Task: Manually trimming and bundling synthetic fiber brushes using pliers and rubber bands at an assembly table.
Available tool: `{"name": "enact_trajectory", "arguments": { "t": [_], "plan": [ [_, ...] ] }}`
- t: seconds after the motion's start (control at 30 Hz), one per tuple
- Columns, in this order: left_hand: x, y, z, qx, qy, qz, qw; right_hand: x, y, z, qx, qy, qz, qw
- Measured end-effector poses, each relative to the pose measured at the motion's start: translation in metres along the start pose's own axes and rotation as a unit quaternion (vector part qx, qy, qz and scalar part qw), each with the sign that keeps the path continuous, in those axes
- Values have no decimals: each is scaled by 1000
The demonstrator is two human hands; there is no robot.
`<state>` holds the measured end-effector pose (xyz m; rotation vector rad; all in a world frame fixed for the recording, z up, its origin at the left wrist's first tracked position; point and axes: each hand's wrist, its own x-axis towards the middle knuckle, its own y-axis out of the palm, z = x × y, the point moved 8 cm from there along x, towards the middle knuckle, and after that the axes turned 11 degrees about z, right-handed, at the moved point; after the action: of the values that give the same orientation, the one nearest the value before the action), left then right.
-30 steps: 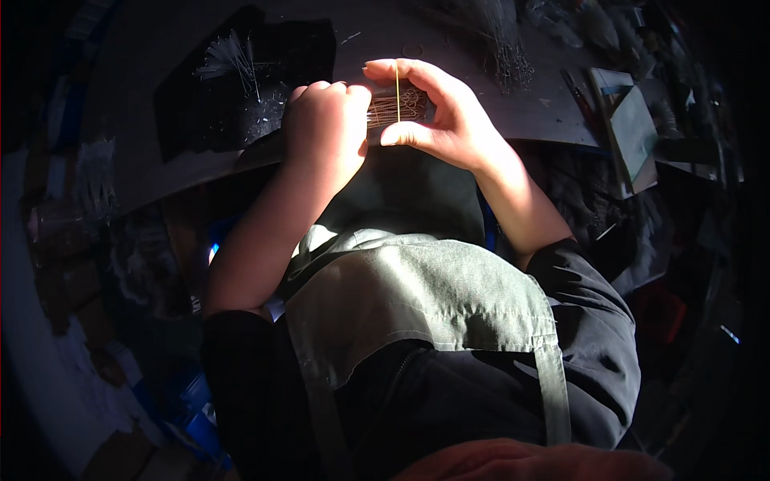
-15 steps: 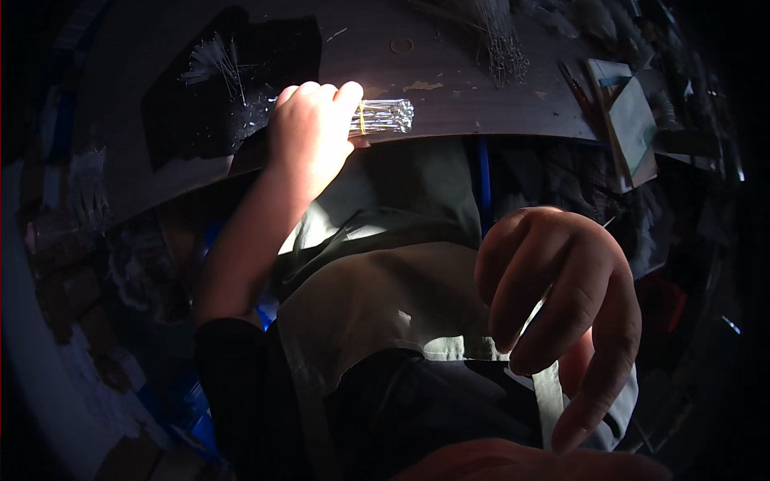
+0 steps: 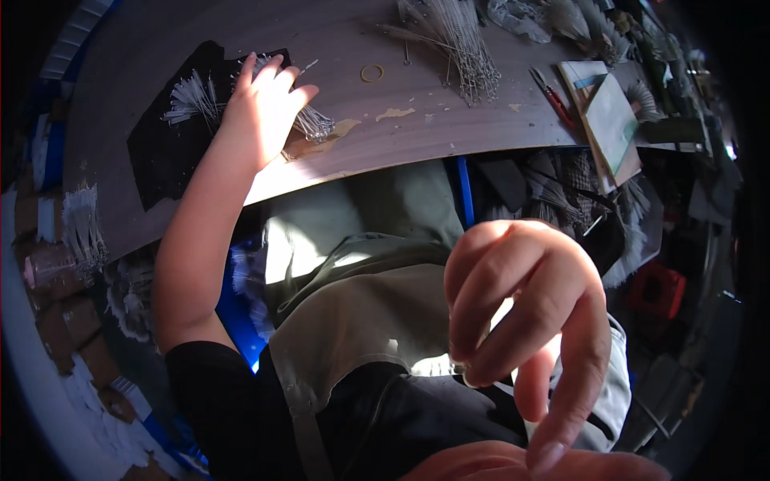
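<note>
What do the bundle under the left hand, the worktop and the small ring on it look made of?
The bundle under the left hand: thin, pale, glinting strands, probably wire or stiff bristle; too fine to tell. The worktop: grey-brown, matt, with chipped patches showing a lighter layer, so likely laminated board. The small ring: thin tan loop, probably a rubber band.

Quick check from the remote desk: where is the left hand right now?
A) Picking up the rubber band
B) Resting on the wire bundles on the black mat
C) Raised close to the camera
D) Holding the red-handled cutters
B: the left hand lies flat over the thin wire bundles on the black mat, while the right hand is the one raised near the camera.
</note>
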<state>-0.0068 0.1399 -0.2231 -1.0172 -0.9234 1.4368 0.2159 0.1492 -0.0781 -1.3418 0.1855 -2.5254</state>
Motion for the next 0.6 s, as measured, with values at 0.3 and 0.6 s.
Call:
{"name": "enact_trajectory", "arguments": {
  "t": [0.3,0.6],
  "plan": [
    [93,-5,-11,-468,-150,30,870,-119,-170,-112,-682,491,-214,498],
    [191,67,-19,-488,-340,5,804,-191,-209,-158,-498,691,-189,489]
  ]
}}
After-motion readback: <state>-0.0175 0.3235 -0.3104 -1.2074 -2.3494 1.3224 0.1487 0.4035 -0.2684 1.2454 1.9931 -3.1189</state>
